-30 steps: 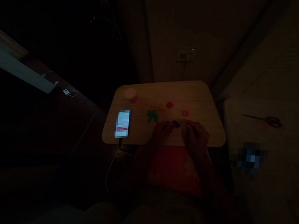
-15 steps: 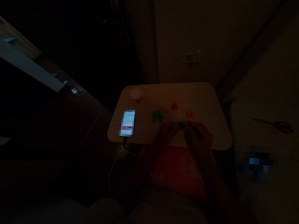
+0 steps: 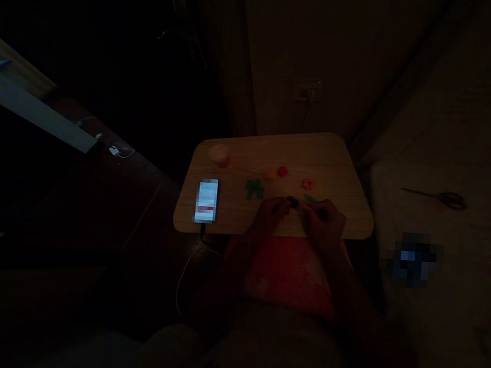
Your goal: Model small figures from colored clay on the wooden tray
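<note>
Dark piece (image 3: 294,202), right of green piece (image 3: 254,189); left hand (image 3: 271,211) pinches it, right hand (image 3: 326,221) curled, hold unclear; likely shaping; next needs light fingertips.

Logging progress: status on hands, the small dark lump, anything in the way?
Left hand and right hand at dark lump, grip too dim to tell. Thin teal stick by right hand. Nothing seen blocking them.

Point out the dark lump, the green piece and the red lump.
Dark lump (image 3: 294,202): head view, middle of its visible surface.
Green piece (image 3: 254,185): head view, upper middle.
Red lump (image 3: 283,171): head view, centre.
</note>
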Tool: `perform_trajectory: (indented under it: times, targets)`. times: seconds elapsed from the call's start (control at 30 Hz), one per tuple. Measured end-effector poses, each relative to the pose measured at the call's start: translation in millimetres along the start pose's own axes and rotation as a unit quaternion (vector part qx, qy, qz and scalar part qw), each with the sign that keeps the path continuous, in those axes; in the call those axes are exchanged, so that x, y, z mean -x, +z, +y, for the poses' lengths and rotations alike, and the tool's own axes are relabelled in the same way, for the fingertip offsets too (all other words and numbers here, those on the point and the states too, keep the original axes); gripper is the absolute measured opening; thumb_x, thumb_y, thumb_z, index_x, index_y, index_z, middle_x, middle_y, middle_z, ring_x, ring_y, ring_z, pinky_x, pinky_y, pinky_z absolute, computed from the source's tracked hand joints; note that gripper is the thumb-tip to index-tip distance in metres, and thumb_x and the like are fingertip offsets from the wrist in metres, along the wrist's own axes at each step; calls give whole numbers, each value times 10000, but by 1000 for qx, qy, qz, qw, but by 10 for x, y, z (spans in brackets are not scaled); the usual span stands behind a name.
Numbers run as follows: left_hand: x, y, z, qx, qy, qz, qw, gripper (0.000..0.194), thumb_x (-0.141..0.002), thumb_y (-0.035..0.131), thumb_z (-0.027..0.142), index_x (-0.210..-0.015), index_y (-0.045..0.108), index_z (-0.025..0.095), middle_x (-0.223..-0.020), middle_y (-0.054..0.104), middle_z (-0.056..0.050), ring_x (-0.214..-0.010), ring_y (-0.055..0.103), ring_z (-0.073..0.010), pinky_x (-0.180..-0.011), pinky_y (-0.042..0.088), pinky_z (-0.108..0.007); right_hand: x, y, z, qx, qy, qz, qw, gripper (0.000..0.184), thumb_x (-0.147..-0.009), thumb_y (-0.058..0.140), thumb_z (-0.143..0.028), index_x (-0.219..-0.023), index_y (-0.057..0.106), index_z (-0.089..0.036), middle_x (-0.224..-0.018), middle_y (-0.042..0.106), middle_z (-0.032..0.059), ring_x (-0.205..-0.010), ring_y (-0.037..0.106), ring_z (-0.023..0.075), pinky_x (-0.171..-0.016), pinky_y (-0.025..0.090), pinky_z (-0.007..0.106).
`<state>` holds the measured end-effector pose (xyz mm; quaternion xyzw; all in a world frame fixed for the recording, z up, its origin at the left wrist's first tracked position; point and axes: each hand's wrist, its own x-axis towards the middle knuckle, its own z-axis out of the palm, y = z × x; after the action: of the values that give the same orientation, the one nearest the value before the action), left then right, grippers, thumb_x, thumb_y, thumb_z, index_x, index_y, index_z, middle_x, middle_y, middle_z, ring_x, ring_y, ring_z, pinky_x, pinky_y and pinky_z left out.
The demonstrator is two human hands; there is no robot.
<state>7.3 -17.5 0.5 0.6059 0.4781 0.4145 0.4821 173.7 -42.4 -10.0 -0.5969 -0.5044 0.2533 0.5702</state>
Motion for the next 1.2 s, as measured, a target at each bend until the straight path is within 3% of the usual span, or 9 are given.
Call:
perform_trajectory:
  times: [0.1,0.27,0.5,0.7,0.97,1.13,1.2]
  targets:
    - [-2,3,7,-1,11,-4,1000,409,-931,520,474,-674,593,164,-627,549,10,-617,485,-113,-610,356,-258,-4,-13,-52,7,-4,3,1000,254,-797,736,-385,-679,615,-197,-606,636,-21,-557,548,137,-530,427,249]
    - [5,23,13,-2,3,-3,1000,406,-938,514,467,-690,611,161,-645,572,6,-633,503,-118,-637,387,-257,-16,-42,-60,32,-31,-23,999,257,-917,590,-376,-807,726,-189,-686,699,14,-630,626,168,-631,495,282]
    - [23,31,43,6,4,-13,1000,402,-943,515,461,-698,609,157,-645,571,5,-635,505,-115,-627,384,-250,-37,-49,20,45,-94,-24,994,230,-919,614,-372,-940,769,-203,-906,762,69,-836,699,230,-790,545,364]
    - [3,28,18,15,24,9,1000,329,-955,537,402,-773,650,152,-700,598,-1,-681,524,-124,-673,420,-252,-41,-51,9,43,-109,-22,993,291,-939,594,-342,-1147,736,-195,-1026,752,107,-901,706,236,-806,560,376]
    - [-13,23,-2,12,33,-6,999,302,-948,546,380,-791,662,151,-740,622,-8,-706,537,-129,-697,431,-250,-32,-39,18,31,-90,-30,995,192,-901,650,-358,-942,768,-212,-941,778,76,-857,718,233,-795,569,375]
    - [-2,24,15,28,39,-4,999,289,-944,553,373,-793,660,151,-723,613,-3,-690,534,-125,-684,418,-248,3,-21,18,-4,-5,4,1000,217,-781,778,-383,-879,749,-192,-845,766,51,-703,689,199,-650,549,317]
    - [-5,26,8,34,44,5,998,274,-937,561,369,-794,657,155,-706,599,4,-668,520,-121,-669,411,-247,4,-23,20,7,-4,9,1000,245,-734,815,-390,-840,724,-190,-778,737,28,-647,652,178,-601,518,294]
